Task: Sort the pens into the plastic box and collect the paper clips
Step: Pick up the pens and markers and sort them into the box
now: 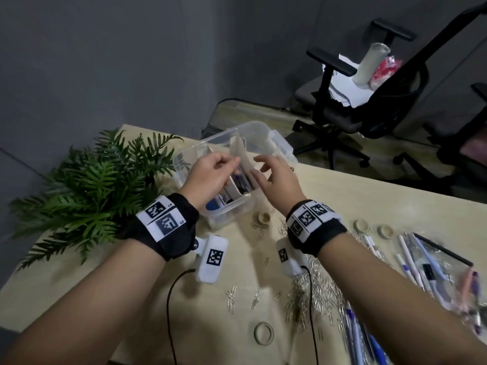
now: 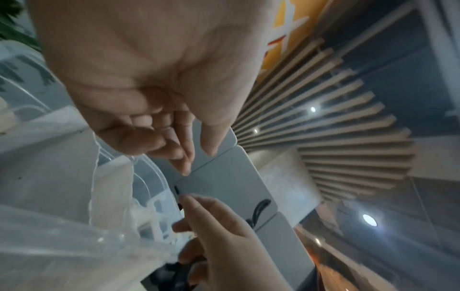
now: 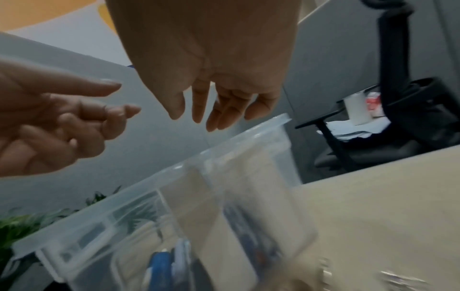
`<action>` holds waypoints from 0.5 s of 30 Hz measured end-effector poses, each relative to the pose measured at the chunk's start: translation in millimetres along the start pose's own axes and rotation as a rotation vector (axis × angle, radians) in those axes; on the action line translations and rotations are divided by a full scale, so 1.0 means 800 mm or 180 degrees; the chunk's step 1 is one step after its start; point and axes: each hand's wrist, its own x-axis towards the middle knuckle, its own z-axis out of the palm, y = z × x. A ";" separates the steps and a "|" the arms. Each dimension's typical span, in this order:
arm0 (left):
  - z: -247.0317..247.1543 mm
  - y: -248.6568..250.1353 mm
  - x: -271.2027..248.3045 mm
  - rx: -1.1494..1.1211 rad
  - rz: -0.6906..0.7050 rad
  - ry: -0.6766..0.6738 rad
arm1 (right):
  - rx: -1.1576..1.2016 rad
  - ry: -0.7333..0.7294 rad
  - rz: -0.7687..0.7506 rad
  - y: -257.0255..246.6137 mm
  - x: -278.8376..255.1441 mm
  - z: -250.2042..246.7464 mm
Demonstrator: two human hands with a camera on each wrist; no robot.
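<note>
A clear plastic box [image 1: 232,210] stands mid-table, with blue pens [image 1: 213,205] lying between beige divider cards. My left hand [image 1: 232,162] is over the box and pinches the top of one upright divider card [image 1: 241,151]. In the left wrist view its fingertips [image 2: 185,167] lie on the card [image 2: 224,177]. My right hand [image 1: 263,164] hovers just right of the card, and its fingers [image 3: 211,122] hang straight and empty above the box rim [image 3: 149,183]. Loose pens [image 1: 411,259] lie on the table at the right. Paper clips [image 1: 316,288] are heaped beneath my right forearm.
A green fern [image 1: 87,185] lies left of the box. Several tape rings [image 1: 264,333] sit among stray clips. More pens [image 1: 361,335] lie near the front edge. A black office chair [image 1: 369,101] with papers stands beyond the table's far edge.
</note>
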 end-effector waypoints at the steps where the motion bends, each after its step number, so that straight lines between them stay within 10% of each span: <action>1: 0.007 -0.001 -0.004 0.0088 -0.0001 -0.0116 | 0.0136 0.0043 0.0061 0.012 -0.011 -0.009; 15: 0.162 -0.068 -0.070 0.1117 -0.0475 -0.1341 | -0.0065 -0.1029 0.1859 0.204 -0.222 -0.088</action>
